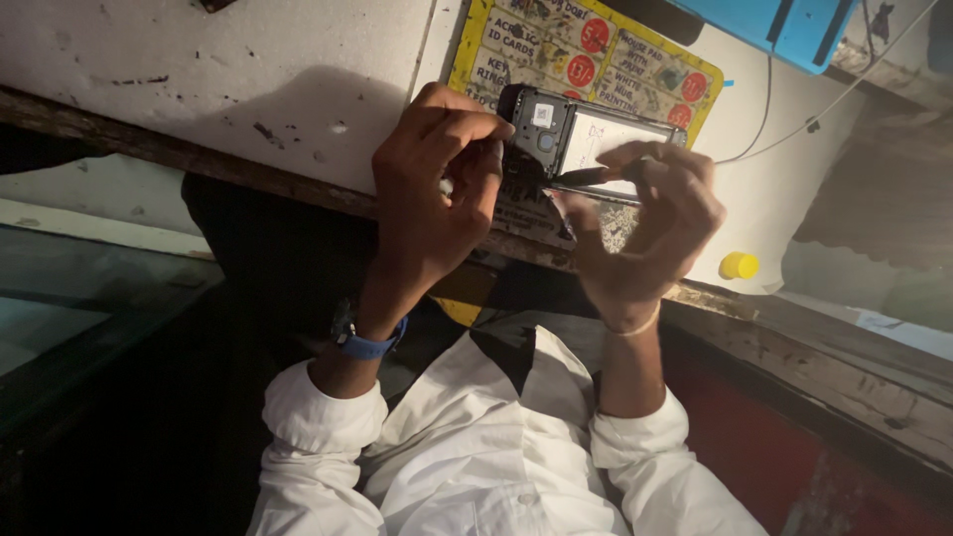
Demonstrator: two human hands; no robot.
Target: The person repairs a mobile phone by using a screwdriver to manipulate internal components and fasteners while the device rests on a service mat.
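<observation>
Working at the opened black phone with its back cover off (581, 139), we clamp its camera end in our left hand (437, 199) while our right hand (650, 223) pinches a slim dark tool (586, 179) against its lower edge; steady, gentle levering seems needed

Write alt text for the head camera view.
Two hands work on an opened phone at a worn white table's edge: the left hand grips its end, the right hand holds a thin dark tool against it. A small yellow cap lies nearby.
</observation>
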